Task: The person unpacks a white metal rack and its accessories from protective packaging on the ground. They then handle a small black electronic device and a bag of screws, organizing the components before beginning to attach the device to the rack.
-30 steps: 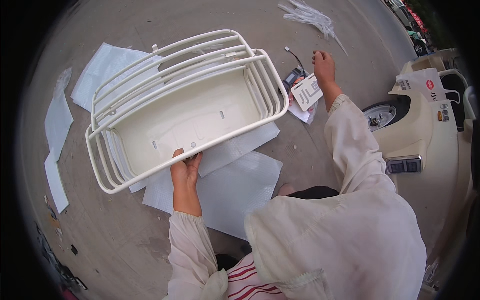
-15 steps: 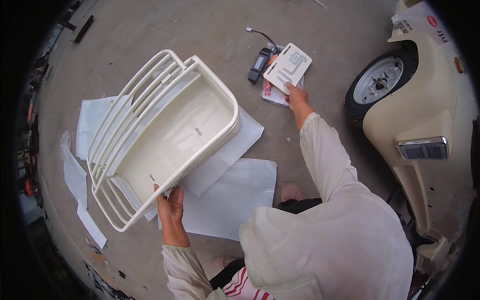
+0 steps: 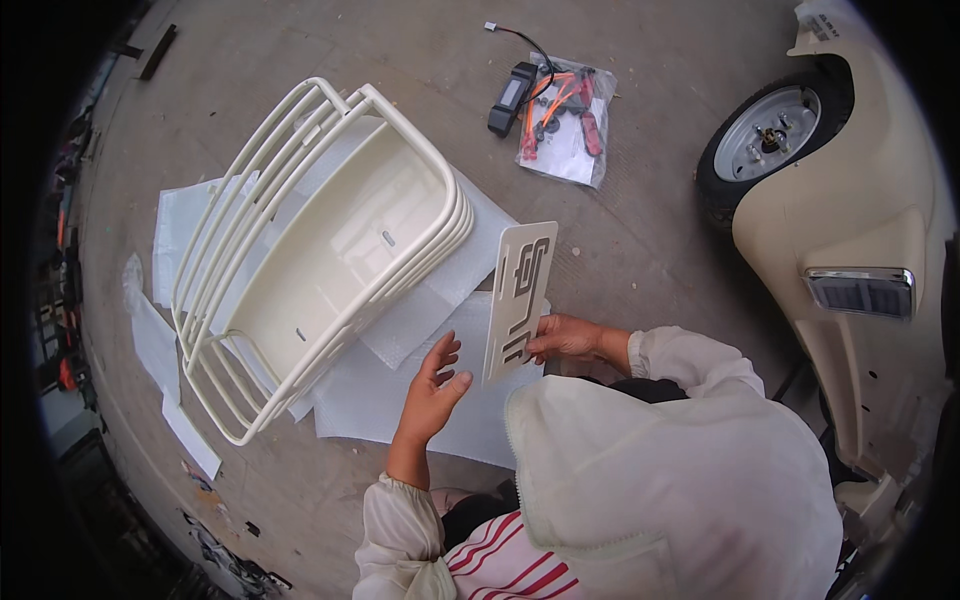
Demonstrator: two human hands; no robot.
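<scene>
My right hand (image 3: 567,338) grips the lower end of a flat cream plate (image 3: 520,290) with cut-out shapes, held tilted in front of me. Just left of the plate, my left hand (image 3: 432,392) is raised with fingers apart and holds nothing. A cream tubular rack (image 3: 325,265) with a curved solid panel (image 3: 330,240) lies to the left on white wrapping sheets. Part of my right fingers is hidden behind the plate.
Beyond the plate, a clear bag (image 3: 570,125) of orange and red parts lies on the floor beside a black wired device (image 3: 512,100). A cream vehicle body (image 3: 850,220) with a wheel (image 3: 770,140) stands at right. Bubble-wrap sheets (image 3: 400,420) spread beneath the rack.
My right hand has lifted the plate off the bag and brought it nearer, uncovering the bag. My left hand has let go of the rack and moved right, toward the plate.
</scene>
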